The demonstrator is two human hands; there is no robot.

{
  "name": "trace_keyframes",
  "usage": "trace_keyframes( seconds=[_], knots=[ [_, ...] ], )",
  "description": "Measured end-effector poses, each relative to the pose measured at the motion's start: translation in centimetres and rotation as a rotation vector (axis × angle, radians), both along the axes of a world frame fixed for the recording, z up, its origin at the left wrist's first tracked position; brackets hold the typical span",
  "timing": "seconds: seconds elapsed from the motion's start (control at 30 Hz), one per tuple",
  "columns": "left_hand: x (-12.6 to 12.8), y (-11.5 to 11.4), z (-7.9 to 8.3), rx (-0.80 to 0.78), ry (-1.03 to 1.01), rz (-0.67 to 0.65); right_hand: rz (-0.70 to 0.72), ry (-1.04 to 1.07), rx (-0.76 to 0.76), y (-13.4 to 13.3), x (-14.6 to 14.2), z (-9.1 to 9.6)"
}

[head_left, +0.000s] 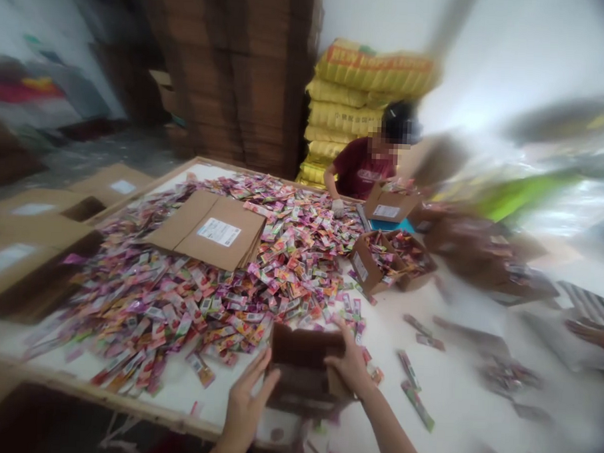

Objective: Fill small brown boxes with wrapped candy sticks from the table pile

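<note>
Small cardboard box (pixel 303 367), open side facing the sachet pile (pixel 220 276), is sitting at the near edge of the white surface (pixel 464 400). The left hand (pixel 247 401) is pressing its left wall with fingers spread flat; the right hand (pixel 349 362) is closing its grip over the right top corner. Holding both walls square should be helping here. Beyond the pile, a co-worker (pixel 365 166) is filling another carton (pixel 390 203).

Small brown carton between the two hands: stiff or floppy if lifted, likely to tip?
The carton looks like thin cardboard, so probably light and slightly flexible. The left hand and right hand flank it, probably keeping it from tipping. Blur hides its contents.
</note>
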State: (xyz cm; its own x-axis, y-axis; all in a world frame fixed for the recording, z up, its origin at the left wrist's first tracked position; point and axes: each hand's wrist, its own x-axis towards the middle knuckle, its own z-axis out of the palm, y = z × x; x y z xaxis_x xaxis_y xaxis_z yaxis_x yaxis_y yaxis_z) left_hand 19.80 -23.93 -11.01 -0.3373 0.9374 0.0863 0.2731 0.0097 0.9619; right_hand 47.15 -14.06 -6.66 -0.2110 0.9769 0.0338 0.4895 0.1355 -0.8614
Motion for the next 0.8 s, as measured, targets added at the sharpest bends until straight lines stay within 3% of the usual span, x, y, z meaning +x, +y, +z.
trace_keyframes(
  seconds=[0.07,0.13,0.23,0.3,0.43,0.53,0.7,0.8],
  knots=[
    [0.0,-1.0,-0.8,0.123,0.302,-0.197,0.091,-0.096,0.03,-0.1,0.8,-0.5],
    [-0.3,-1.6,-1.4,0.232,0.56,-0.307,0.276,-0.195,0.083,-0.4,1.6,-0.1],
    [-0.1,-2.1,-1.5,0.36,0.71,-0.299,0.456,-0.394,0.166,-1.4,2.1,0.8],
    [0.5,-2.5,-1.4,0.411,0.714,-0.28,0.467,-0.454,0.161,-2.0,2.2,0.8],
    [1.1,-3.2,-1.2,0.479,0.77,-0.455,0.375,-0.412,0.107,-1.8,2.2,-0.4],
    [0.4,-3.3,-0.9,0.512,0.835,-0.477,0.277,-0.451,0.114,-1.3,1.9,-0.4],
    [-0.1,-3.3,1.0,0.488,0.884,-0.652,0.358,-0.791,0.371,-2.7,0.4,1.2],
    [0.8,-2.8,2.0,0.513,0.811,-0.699,0.336,-1.006,0.417,-3.6,-0.3,1.4]
  ],
)
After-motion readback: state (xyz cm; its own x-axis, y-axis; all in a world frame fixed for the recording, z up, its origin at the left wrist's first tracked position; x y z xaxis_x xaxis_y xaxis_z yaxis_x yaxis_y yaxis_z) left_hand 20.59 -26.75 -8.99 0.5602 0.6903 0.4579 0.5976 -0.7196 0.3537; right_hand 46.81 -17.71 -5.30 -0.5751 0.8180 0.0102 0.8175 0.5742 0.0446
